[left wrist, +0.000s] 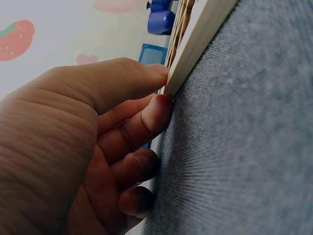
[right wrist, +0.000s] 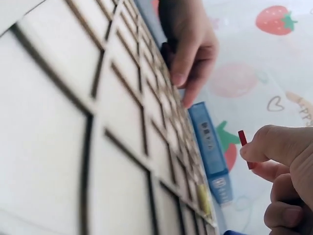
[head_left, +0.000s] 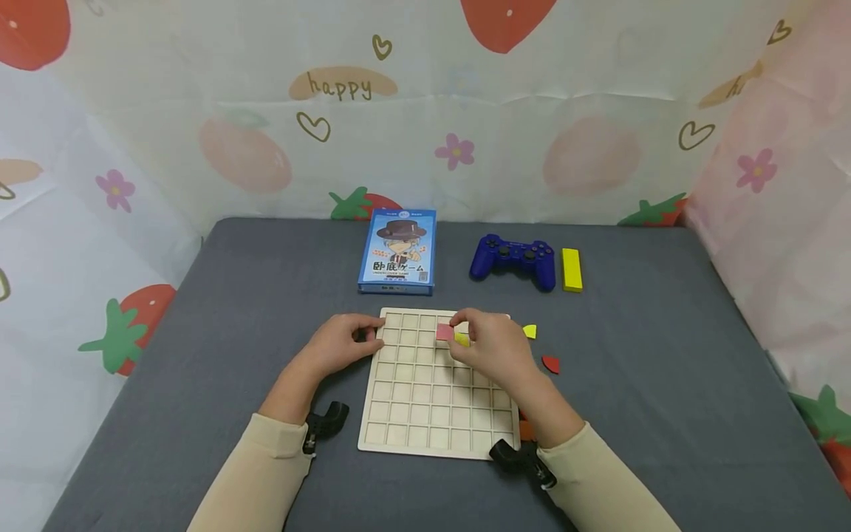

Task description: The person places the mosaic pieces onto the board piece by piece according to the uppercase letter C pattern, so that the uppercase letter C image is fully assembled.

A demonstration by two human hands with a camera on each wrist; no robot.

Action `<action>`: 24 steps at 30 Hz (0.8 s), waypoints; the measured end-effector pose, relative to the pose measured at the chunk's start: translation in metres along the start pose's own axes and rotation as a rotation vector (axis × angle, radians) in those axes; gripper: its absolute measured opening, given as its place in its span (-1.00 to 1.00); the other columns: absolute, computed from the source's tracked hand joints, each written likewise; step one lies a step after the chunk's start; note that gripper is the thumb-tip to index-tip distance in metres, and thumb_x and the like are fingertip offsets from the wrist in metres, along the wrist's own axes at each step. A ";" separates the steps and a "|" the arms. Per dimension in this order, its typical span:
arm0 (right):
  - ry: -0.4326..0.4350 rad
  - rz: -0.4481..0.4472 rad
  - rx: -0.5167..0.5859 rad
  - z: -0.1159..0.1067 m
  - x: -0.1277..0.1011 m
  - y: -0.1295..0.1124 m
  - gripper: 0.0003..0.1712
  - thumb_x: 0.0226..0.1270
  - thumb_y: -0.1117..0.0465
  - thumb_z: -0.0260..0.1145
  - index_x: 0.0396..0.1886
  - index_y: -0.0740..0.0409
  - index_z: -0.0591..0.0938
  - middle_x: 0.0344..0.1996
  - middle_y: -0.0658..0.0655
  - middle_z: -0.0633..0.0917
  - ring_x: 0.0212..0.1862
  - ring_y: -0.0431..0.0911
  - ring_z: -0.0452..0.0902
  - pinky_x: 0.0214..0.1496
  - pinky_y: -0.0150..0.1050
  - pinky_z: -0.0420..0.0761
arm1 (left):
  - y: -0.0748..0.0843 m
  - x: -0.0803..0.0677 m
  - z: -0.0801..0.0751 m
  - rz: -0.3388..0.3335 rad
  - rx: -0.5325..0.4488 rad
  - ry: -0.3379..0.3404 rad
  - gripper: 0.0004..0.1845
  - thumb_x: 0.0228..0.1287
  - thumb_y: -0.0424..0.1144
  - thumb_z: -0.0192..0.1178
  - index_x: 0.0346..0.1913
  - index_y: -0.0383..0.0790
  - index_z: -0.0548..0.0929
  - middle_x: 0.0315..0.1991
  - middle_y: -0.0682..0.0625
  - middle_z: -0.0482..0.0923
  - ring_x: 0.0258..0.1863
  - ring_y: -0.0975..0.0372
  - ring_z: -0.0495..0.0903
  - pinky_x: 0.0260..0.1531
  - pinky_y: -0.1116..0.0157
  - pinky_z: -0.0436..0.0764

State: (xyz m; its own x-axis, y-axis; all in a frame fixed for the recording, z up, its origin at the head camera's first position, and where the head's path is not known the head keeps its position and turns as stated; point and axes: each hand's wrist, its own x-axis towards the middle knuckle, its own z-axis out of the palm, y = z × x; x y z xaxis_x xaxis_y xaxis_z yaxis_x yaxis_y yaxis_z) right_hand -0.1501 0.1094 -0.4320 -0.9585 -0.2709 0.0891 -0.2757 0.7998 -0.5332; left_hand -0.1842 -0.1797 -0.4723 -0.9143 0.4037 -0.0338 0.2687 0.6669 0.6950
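a person's left hand point(head_left: 342, 341) pinches the left edge of a wooden grid board point(head_left: 425, 414) flat on the grey bench point(head_left: 665, 414), while the right hand point(head_left: 488, 346) pinches a small red tile point(head_left: 445, 332) above the upper cells. thin, light, stiff, it likely handles best by its edges. beyond lie loose pieces point(head_left: 550, 363), card box point(head_left: 397, 251), blue controller point(head_left: 513, 260).

Behind the board you have a blue card box point(head_left: 397, 251), a blue gamepad point(head_left: 513, 260) and a yellow block point(head_left: 571, 270). To its right lie a yellow piece point(head_left: 530, 332) and a red piece point(head_left: 551, 363).
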 end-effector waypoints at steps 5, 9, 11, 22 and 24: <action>-0.038 0.019 -0.042 0.010 0.006 0.006 -0.70 0.28 0.07 0.43 -0.01 0.01 0.74 -0.68 -0.06 0.44 -0.62 -0.15 0.25 -0.57 -0.26 0.16 | 0.001 0.001 0.000 0.001 -0.006 0.005 -0.58 0.36 -0.22 0.36 0.21 -0.33 0.69 -0.44 0.13 0.58 -0.45 0.22 0.46 -0.26 0.18 0.42; -0.052 0.029 -0.055 0.017 0.009 0.012 -0.70 0.30 0.04 0.44 -0.02 0.00 0.76 -0.65 -0.08 0.50 -0.59 -0.14 0.32 -0.57 -0.25 0.23 | 0.001 0.001 0.000 0.001 -0.003 0.008 -0.58 0.36 -0.23 0.36 0.21 -0.33 0.69 -0.44 0.13 0.58 -0.45 0.22 0.46 -0.28 0.19 0.42; -0.058 0.029 -0.047 0.020 0.010 0.014 -0.70 0.30 0.03 0.45 -0.02 0.00 0.77 -0.65 -0.08 0.51 -0.58 -0.13 0.34 -0.56 -0.25 0.24 | 0.001 0.000 -0.001 0.001 0.001 0.008 -0.59 0.35 -0.23 0.36 0.20 -0.33 0.69 -0.45 0.13 0.58 -0.47 0.22 0.45 -0.29 0.20 0.42; -0.096 0.035 -0.033 0.025 0.012 0.020 -0.67 0.29 0.02 0.47 0.00 0.02 0.78 -0.70 -0.07 0.44 -0.59 -0.16 0.26 -0.55 -0.25 0.18 | 0.004 0.000 0.000 0.006 0.067 -0.011 -0.61 0.35 -0.21 0.36 0.17 -0.31 0.72 -0.46 0.13 0.59 -0.52 0.25 0.43 -0.38 0.24 0.40; -0.100 0.035 -0.037 0.025 0.012 0.020 -0.66 0.30 0.02 0.47 0.01 0.01 0.78 -0.69 -0.08 0.44 -0.58 -0.16 0.27 -0.55 -0.25 0.18 | 0.006 0.000 0.000 0.002 0.089 -0.018 -0.62 0.35 -0.20 0.35 0.16 -0.29 0.74 -0.44 0.13 0.61 -0.53 0.26 0.42 -0.39 0.24 0.40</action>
State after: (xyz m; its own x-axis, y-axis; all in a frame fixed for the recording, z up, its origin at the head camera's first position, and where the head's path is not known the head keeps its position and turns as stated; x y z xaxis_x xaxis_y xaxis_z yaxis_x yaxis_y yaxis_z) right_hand -0.1656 0.1092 -0.4627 -0.9560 -0.2931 -0.0149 -0.2462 0.8286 -0.5028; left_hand -0.1828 -0.1761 -0.4681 -0.9084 0.4156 -0.0462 0.2969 0.7189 0.6285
